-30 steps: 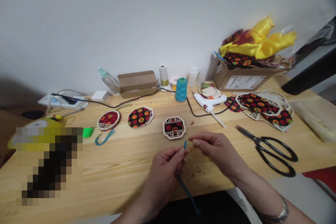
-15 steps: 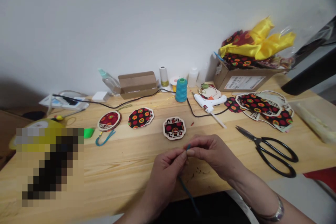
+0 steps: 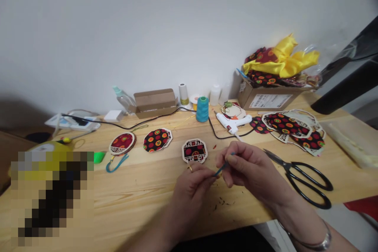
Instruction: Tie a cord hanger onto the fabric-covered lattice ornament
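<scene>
A thin blue cord (image 3: 220, 170) stretches between my two hands over the front of the table. My left hand (image 3: 193, 189) is closed, pinching one part of it between thumb and fingers; a ring shows on one finger. My right hand (image 3: 246, 169) pinches the cord higher up, and a short blue tip sticks out above the thumb. Just beyond my left fingers lies a wooden lattice frame with dark patterned fabric (image 3: 195, 151). To the right of my right hand are black-handled scissors (image 3: 310, 183), blades apart from the hand.
Behind stand a teal thread spool (image 3: 202, 109), a white glue gun (image 3: 233, 122) and an open cardboard box (image 3: 155, 102). Fabric-covered pieces (image 3: 157, 140) lie left and right. A full carton (image 3: 265, 98) stands back right. Dark scraps (image 3: 223, 202) dot the table.
My hands have moved apart, the right one up and to the right, so a length of blue cord now shows between them. The view has tilted slightly.
</scene>
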### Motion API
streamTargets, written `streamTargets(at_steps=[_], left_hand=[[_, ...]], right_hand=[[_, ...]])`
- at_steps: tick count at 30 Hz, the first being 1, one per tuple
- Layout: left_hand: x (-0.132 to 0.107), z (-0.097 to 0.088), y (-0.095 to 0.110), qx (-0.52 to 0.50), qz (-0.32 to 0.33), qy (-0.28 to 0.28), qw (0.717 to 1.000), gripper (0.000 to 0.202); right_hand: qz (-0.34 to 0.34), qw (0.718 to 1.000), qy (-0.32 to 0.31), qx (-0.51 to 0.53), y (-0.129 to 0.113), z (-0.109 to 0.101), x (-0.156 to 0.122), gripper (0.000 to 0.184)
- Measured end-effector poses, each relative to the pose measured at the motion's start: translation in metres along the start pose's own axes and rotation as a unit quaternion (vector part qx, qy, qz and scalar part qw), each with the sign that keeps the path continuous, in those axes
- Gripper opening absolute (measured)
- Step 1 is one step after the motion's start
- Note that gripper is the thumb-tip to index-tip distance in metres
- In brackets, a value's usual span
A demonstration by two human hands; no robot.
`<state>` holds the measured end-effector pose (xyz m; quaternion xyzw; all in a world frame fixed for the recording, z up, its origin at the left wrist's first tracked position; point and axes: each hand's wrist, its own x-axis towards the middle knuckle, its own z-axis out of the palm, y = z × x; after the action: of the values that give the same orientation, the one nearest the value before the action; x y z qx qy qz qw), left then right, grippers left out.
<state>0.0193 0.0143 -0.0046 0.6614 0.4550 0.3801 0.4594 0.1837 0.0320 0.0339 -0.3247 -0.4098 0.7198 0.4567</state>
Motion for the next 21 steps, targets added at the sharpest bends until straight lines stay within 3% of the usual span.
streamTargets(at_steps=[3, 5, 8, 9, 11, 12, 14, 17, 21], left_hand=[[0.003, -0.003, -0.003, 0.037, 0.040, 0.024, 0.998, 0.020], [0.004, -0.008, -0.003, 0.066, 0.055, 0.083, 0.993, 0.023], [0.001, -0.016, 0.007, 0.055, 0.007, 0.173, 0.983, 0.028], [-0.002, -0.017, 0.012, 0.015, -0.043, 0.149, 0.988, 0.019], [-0.007, -0.017, 0.020, -0.135, -0.197, 0.014, 0.971, 0.025], [-0.009, -0.016, 0.023, -0.230, -0.244, -0.056, 0.941, 0.030], [-0.013, -0.010, 0.025, -0.347, -0.290, -0.120, 0.884, 0.033], [-0.014, -0.002, 0.020, -0.426, -0.313, -0.117, 0.841, 0.034], [-0.008, 0.001, 0.012, -0.412, -0.321, -0.079, 0.849, 0.024]], right_hand=[[-0.033, 0.999, -0.030, 0.008, -0.012, 0.000, 0.002, 0.015], [-0.060, 0.998, -0.026, -0.013, -0.018, 0.000, 0.004, 0.014], [-0.084, 0.994, -0.012, -0.065, -0.023, 0.001, 0.005, 0.013], [-0.088, 0.992, -0.009, -0.087, -0.022, 0.002, 0.003, 0.013], [-0.089, 0.987, -0.009, -0.131, -0.018, 0.005, -0.002, 0.013], [-0.083, 0.984, -0.016, -0.155, -0.015, 0.007, -0.005, 0.013], [-0.066, 0.971, -0.046, -0.224, -0.009, 0.011, -0.014, 0.013], [-0.059, 0.918, -0.114, -0.374, -0.004, 0.020, -0.028, 0.013], [-0.024, 0.844, -0.166, -0.510, -0.004, 0.026, -0.040, 0.017]])
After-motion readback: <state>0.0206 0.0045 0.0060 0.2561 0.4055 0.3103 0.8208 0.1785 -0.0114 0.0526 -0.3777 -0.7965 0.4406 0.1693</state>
